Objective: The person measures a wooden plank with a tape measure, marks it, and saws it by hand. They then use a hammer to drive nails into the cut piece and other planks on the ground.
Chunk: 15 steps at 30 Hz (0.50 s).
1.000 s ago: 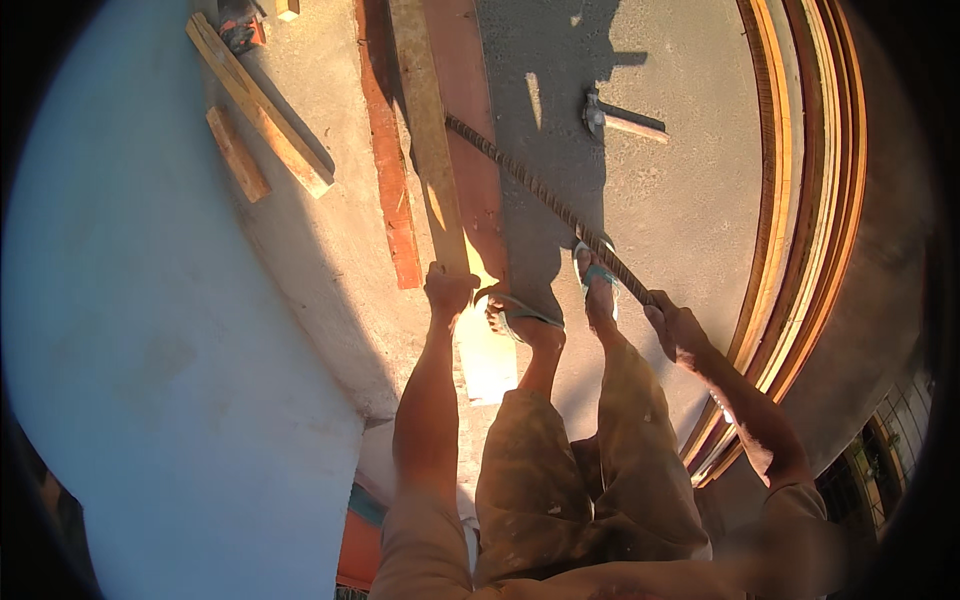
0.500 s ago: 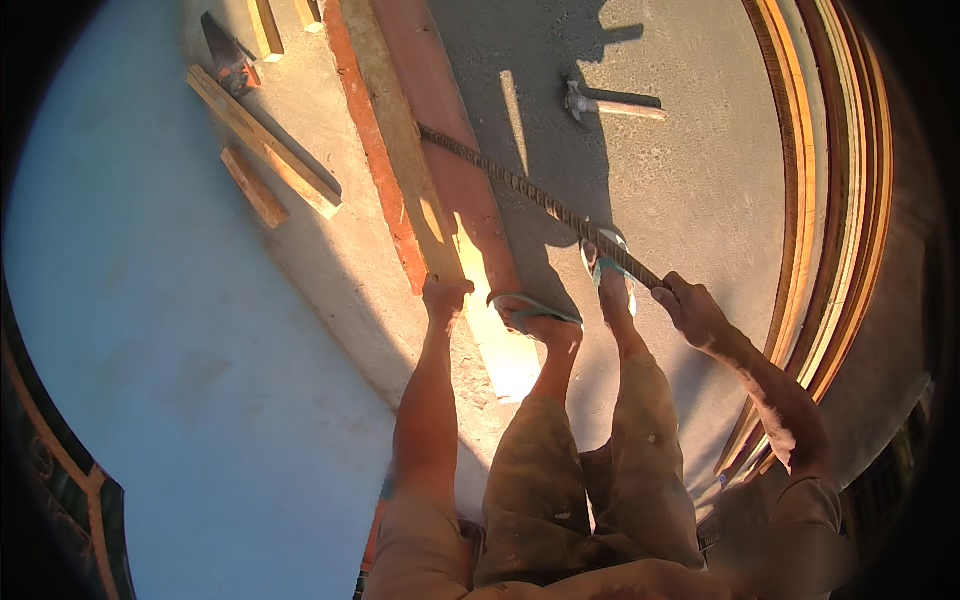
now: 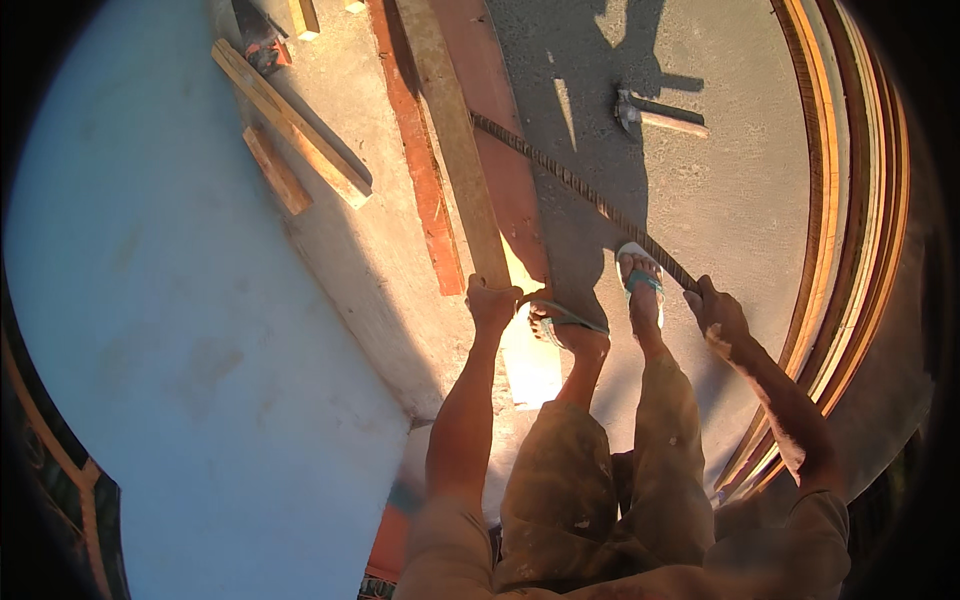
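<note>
So from my end of the feed I've got the left hand [image 3: 493, 303] on the near end of a long, yellowish, squared wooden beam [image 3: 455, 130], fingers curled over it. My right hand [image 3: 718, 315] has its fingers clenched around the near end of a dark, ribbed metal bar [image 3: 580, 185]. That bar slants up and left across a wide, flat reddish board [image 3: 505, 165] and its far tip meets the beam's right edge; can't tell if it's tucked under there.

The beam lies lengthwise between that board and a narrow, rough-edged red-brown plank [image 3: 425, 190]. Over on the grey concrete floor [image 3: 740, 190], right of the bar, there's a wooden-handled claw hammer [image 3: 672, 122]. Two pale wood offcuts [image 3: 295, 120] sit off to the left, and long boards [image 3: 820, 200] are bunched together at far right.
</note>
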{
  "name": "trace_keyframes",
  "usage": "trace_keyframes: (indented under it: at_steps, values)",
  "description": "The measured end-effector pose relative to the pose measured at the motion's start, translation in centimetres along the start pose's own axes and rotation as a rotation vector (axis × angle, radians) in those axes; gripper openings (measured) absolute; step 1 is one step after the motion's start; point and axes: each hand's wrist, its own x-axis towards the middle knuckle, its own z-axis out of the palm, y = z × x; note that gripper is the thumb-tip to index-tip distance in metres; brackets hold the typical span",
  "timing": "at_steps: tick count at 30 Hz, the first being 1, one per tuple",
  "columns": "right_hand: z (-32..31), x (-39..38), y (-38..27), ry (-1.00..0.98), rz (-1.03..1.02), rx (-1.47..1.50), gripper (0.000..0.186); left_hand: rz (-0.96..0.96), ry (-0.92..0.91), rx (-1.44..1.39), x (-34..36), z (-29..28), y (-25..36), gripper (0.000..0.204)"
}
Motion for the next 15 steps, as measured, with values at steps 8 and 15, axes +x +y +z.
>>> trace_keyframes:
  at_steps: [8, 15]
  values:
    - [16.1, 9.1, 3.1, 0.126, 0.057, 0.203, 0.044, -0.025, -0.166, 0.024, -7.0, -18.7, 9.5, 0.044]
    - [2.9, 1.6, 1.5, -0.001, -0.028, 0.146, 0.046, -0.044, -0.138, 0.056, -17.1, -29.8, 24.8, 0.050]
